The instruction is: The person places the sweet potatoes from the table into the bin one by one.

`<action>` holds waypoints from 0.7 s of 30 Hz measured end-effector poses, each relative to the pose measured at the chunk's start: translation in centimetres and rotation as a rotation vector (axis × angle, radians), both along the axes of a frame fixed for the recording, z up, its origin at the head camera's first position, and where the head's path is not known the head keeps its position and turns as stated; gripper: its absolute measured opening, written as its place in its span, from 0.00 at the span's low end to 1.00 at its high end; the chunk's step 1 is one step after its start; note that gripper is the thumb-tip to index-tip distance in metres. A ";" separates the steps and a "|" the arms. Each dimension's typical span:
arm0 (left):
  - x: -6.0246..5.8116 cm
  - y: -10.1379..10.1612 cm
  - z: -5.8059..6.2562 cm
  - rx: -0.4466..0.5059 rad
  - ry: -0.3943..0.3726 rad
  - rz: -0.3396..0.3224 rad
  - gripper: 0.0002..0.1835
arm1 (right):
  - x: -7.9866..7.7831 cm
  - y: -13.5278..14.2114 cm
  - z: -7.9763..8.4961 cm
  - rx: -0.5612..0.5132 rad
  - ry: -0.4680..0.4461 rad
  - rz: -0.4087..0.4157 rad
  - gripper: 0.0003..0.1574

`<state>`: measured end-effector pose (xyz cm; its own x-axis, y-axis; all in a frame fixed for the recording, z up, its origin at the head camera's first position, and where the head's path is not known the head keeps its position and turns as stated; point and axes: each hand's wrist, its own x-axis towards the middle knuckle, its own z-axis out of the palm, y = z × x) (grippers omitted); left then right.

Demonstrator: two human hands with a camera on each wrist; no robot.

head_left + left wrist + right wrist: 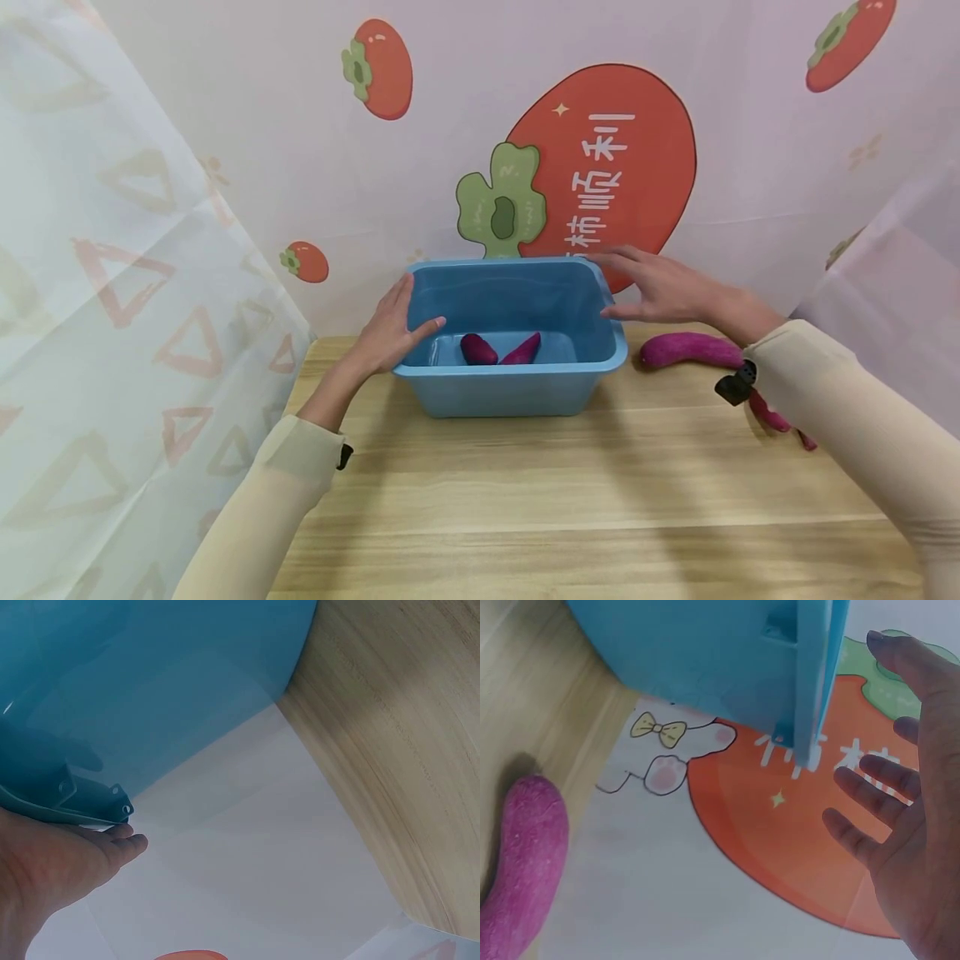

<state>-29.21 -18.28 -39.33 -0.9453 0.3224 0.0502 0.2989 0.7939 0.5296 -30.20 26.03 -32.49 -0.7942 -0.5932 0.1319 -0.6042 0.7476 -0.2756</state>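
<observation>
A light blue plastic basin (495, 392) stands on the wooden table near the back wall. Inside lie two purple sweet potatoes, one dark and blunt (477, 349), the other slimmer and pointed (522, 350). My left hand (386, 333) rests against the basin's left rim, fingers straight along the outer edge and thumb reaching over the inside; from the left wrist, the fingers (124, 840) show right at the rim. At the right rim my right hand (660, 287) hovers with spread fingers and holds nothing; a gap separates it from the basin in the right wrist view.
Right of the basin a long, curved purple sweet potato (686, 350) lies on the table (525, 500). More purple pieces (768, 414) lie partly behind the right sleeve. Printed cloth walls (247, 125) close in the back and both sides.
</observation>
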 end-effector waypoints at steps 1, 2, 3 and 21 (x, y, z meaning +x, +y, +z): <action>0.0 0.0 0.0 -0.001 0.001 0.000 0.56 | 0.0 0.2 -0.1 0.002 0.001 -0.004 0.60; 0.0 0.0 0.0 -0.002 0.001 0.000 0.56 | 0.0 0.3 -0.2 0.004 0.002 -0.006 0.60; 0.0 0.0 0.1 -0.003 0.000 0.001 0.56 | 0.0 0.4 -0.3 0.005 0.002 -0.009 0.60; 0.1 0.1 0.0 0.010 0.001 -0.001 0.56 | 0.7 2.8 -0.9 0.025 0.010 -0.058 0.58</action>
<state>-29.11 -18.22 -39.30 -0.9449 0.3227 0.0547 0.3003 0.7884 0.5369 -29.51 28.82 -33.37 -0.8259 -0.5498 0.1253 -0.5625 0.7880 -0.2502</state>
